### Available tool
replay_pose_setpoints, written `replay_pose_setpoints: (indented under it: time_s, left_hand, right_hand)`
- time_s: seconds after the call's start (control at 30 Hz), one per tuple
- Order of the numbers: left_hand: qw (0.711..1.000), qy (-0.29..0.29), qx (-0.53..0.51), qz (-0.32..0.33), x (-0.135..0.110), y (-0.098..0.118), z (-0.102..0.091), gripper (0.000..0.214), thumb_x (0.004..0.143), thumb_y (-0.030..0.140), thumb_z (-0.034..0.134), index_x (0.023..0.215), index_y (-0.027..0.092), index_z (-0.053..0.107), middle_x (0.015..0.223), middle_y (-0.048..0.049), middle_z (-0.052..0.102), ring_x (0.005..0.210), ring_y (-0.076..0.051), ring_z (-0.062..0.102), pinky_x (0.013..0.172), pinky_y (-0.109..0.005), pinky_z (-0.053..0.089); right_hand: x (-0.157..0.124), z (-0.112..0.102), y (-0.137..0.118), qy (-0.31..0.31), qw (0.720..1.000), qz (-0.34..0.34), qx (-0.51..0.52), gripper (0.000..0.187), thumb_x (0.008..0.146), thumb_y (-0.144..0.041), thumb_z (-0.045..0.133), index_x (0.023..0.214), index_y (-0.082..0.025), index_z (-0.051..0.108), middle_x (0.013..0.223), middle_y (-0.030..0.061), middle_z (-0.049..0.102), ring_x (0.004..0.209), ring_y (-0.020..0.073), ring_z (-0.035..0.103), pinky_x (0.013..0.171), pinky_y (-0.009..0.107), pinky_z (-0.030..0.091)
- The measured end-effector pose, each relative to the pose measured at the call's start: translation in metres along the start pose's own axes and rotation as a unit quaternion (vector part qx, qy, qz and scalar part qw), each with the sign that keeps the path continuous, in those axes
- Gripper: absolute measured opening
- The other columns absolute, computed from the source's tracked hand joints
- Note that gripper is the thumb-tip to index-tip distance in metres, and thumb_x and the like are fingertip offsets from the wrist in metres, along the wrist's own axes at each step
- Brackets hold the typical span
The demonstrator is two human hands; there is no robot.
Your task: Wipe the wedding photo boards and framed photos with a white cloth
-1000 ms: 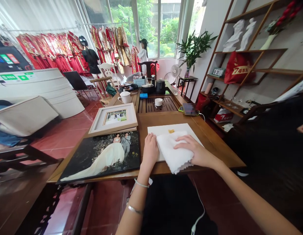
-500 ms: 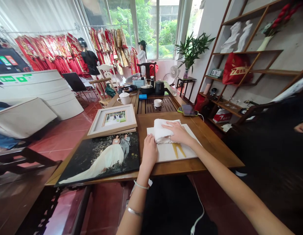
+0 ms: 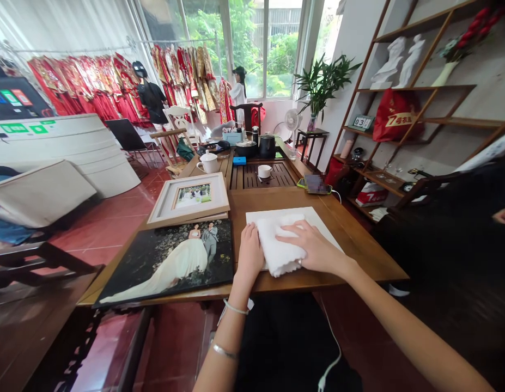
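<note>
A folded white towel [image 3: 279, 245] lies on a flat white board [image 3: 317, 218] near the table's front edge. My right hand [image 3: 313, 242] presses on the towel from above, fingers spread over its right side and the thumb at its lower edge. At the board's left edge, my left hand [image 3: 250, 247] has its fingers curled close together, holding the board beside the towel. The towel and my hands cover much of the board's face. Left of my left hand lies a dark wedding photo panel [image 3: 170, 264]; behind it is a light framed photo [image 3: 190, 198].
The wooden table [image 3: 358, 256] carries a lidded white mug [image 3: 208, 162], a slatted tea tray [image 3: 246, 177] with a white cup [image 3: 264, 171], and a phone [image 3: 315, 184] on a cable. A shelf unit [image 3: 430, 117] stands right; people are by the clothes racks [image 3: 84, 81].
My right hand has slid the towel toward me, from the board's far part to its near edge, covering the yellow shape seen before. My left hand has stayed at the board's left edge.
</note>
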State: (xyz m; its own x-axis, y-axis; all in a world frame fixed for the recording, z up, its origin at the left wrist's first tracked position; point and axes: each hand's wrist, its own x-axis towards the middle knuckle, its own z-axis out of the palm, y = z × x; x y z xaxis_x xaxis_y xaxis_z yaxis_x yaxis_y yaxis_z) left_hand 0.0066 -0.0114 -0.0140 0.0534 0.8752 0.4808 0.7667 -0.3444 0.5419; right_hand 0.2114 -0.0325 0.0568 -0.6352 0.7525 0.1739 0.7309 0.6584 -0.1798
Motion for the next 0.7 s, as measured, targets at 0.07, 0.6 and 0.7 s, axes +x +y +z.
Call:
replay_pose_setpoints:
  time_s: [0.07, 0.6, 0.7]
  left_hand:
    - [1.0, -0.005, -0.004, -0.006, -0.001, 0.001, -0.001, 0.036, 0.086, 0.004, 0.04, 0.115, 0.009, 0.06, 0.132, -0.0225, 0.057, 0.133, -0.03, 0.045, 0.111, -0.052, 0.039]
    - [1.0, 0.006, 0.013, 0.002, 0.0, 0.0, 0.001, 0.033, 0.09, 0.009, 0.038, 0.114, 0.011, 0.06, 0.13, -0.0196, 0.058, 0.131, -0.03, 0.048, 0.11, -0.052, 0.04]
    - [1.0, 0.01, 0.005, 0.007, 0.0, 0.0, 0.001, 0.035, 0.087, 0.005, 0.039, 0.114, 0.012, 0.06, 0.129, -0.0194, 0.059, 0.131, -0.03, 0.048, 0.109, -0.052, 0.041]
  right_hand:
    - [-0.014, -0.002, -0.004, 0.004, 1.0, -0.018, 0.017, 0.071, 0.067, -0.009, 0.064, 0.134, -0.031, 0.057, 0.144, 0.0061, 0.05, 0.125, 0.0367, 0.038, 0.095, 0.059, 0.04]
    - [0.033, 0.007, 0.023, -0.002, 0.995, 0.092, 0.031, 0.069, 0.069, -0.013, 0.06, 0.135, -0.032, 0.056, 0.148, 0.0059, 0.045, 0.127, 0.0357, 0.039, 0.093, 0.053, 0.04]
    - [0.056, 0.008, 0.027, -0.006, 0.992, 0.125, 0.012, 0.065, 0.073, -0.018, 0.058, 0.136, -0.034, 0.055, 0.148, 0.0054, 0.045, 0.128, 0.0365, 0.037, 0.093, 0.054, 0.038]
